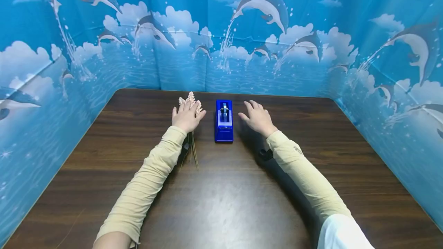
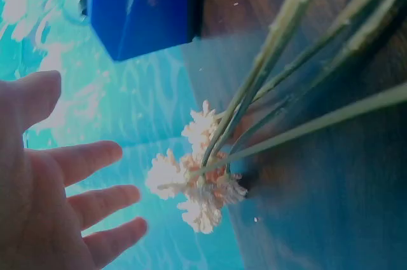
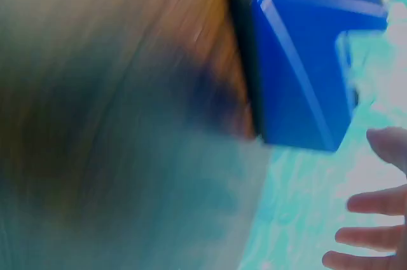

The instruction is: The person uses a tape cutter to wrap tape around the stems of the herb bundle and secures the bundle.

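A bunch of pale pink flowers [image 1: 191,97] on long thin stems [image 1: 194,153] lies at the far side of the table, left of centre. My left hand [image 1: 186,117] is above the flowers with fingers spread; in the left wrist view a gap shows between the fingers and the blossoms [image 2: 202,181]. To its right stands a blue tape dispenser [image 1: 224,130] with a tape roll in it. Right of the dispenser is my right hand [image 1: 258,118], its fingers extended and apart from the blue body [image 3: 299,79] in the right wrist view. Neither hand holds anything.
The dark wooden table [image 1: 221,203] reaches back to a blue curtain [image 1: 180,68] printed with dolphins, which encloses the far side and both flanks. Both forearms wear cream sleeves [image 1: 145,183] and cross the table from the near edge.
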The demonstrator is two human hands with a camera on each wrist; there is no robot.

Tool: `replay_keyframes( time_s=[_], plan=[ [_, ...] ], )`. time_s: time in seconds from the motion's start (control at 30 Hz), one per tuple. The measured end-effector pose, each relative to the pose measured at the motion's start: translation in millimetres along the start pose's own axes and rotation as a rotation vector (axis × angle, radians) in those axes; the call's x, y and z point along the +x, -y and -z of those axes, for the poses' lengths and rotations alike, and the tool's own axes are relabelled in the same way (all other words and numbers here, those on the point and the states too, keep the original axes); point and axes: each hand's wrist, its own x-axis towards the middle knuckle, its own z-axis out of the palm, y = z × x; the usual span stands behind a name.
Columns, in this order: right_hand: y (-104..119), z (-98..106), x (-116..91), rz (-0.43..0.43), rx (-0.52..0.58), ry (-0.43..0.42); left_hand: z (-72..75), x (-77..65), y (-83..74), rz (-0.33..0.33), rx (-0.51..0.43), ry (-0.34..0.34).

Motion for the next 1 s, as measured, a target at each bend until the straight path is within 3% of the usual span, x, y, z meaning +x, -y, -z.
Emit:
replay_keyframes(
  time_s=[0.2, 0.37, 0.57, 0.67, 0.77, 1.0],
  plan=[
    [27.2, 3.6, -13.3, 0.078, -0.01, -0.18, 7.2, -0.5, 11.2, 0.028, -0.082, 0.011],
    [52.7, 3.7, -28.5, 0.155, -0.009, -0.325, 16.4, -5.4, 18.7, 0.052, -0.067, 0.057],
    [89.2, 0.5, -44.9, 0.274, 0.014, -0.349, 25.5, -12.0, 23.7, 0.085, -0.07, 0.273],
    [105.6, -5.6, -50.5, 0.337, 0.028, -0.286, 24.7, -11.0, 24.0, 0.111, -0.075, 0.386],
    [118.8, -13.3, -51.0, 0.368, 0.021, -0.167, 22.6, -9.3, 24.3, 0.12, -0.067, 0.467],
    [135.6, -32.5, -44.1, 0.358, -0.052, 0.137, 16.7, -9.9, 20.4, 0.091, -0.039, 0.506]
  ],
)
